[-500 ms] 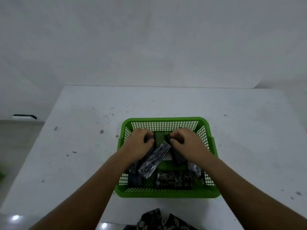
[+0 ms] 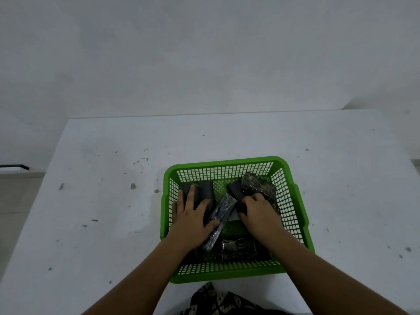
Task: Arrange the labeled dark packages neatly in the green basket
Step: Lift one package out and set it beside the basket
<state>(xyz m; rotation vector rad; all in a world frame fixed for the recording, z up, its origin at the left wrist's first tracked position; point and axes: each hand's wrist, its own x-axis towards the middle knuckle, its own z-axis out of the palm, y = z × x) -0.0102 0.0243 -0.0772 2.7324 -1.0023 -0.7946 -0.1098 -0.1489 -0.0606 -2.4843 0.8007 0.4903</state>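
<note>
A green mesh basket (image 2: pixel 227 163) sits on the white table, near its front edge. Several dark wrapped packages lie inside it. My left hand (image 2: pixel 192 218) lies flat on a plain dark package (image 2: pixel 205 190) at the basket's left side, fingers spread. My right hand (image 2: pixel 259 209) grips another dark package (image 2: pixel 236 189) at the back right, next to a patterned package (image 2: pixel 256 183). A shiny patterned package (image 2: pixel 221 212) lies diagonally between my hands. One more patterned package (image 2: pixel 238 247) rests at the basket's front.
The white table (image 2: pixel 102 201) carries small dark specks and extends left and right of the basket. A white wall stands behind it. Patterned dark cloth (image 2: pixel 218 301) shows at the bottom edge. A dark bar (image 2: pixel 16 166) sits off the table at far left.
My hands have spread apart; the left one has flattened onto the left package. The right one has pulled back towards me, uncovering packages at the back right.
</note>
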